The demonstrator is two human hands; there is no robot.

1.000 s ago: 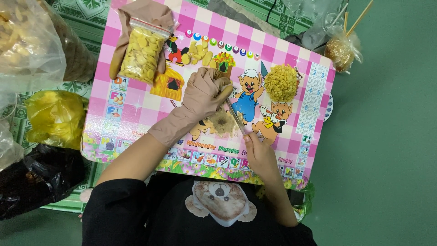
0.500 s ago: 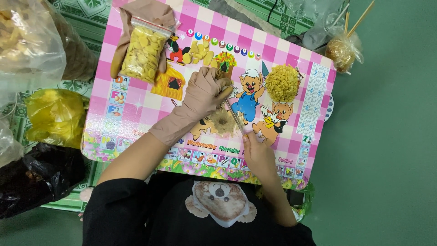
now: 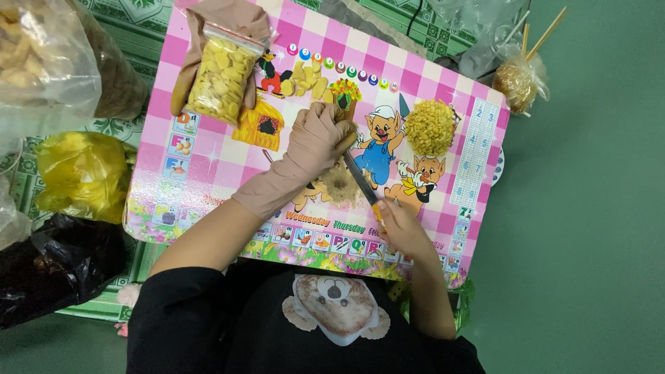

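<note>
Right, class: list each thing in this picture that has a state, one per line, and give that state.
Left hand: gloved, pressing a piece down on the board.
Right hand: bare, grip closed on the knife.
Knife: blade down, slanting under the left hand.
Zip bag: sealed, full.
Board: flat.
Cut pile: heaped.

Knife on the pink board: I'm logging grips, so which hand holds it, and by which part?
The bare right hand holds the knife by its handle end. The gloved left hand presses something at the blade's tip; what cannot be told.
</note>
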